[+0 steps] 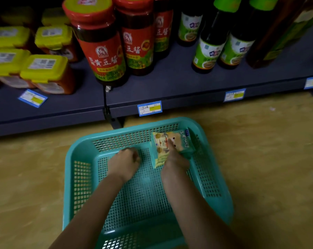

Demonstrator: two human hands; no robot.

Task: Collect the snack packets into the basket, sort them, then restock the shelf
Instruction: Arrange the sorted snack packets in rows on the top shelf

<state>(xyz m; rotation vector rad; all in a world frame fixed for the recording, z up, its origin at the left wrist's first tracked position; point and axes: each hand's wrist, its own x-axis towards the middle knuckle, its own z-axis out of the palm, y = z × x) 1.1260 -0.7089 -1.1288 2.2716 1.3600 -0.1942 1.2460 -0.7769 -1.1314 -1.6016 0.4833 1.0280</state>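
Both down in basket (pixel 67 177): right hand (pixel 177 159) grips snack packets (pixel 181 140), left hand (pixel 124 161) fisted.

Dim, even light, we note deep shadow behind the jars (pixel 98 42), soft focus throughout, shelf edge (pixel 188 97) bowed by wide-angle distortion.

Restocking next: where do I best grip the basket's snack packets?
Pinch the pale cartoon-printed snack packets across their stacked thickness at the near edge, coming from above-left: the far and right walls of the teal mesh plastic basket block the other sides.
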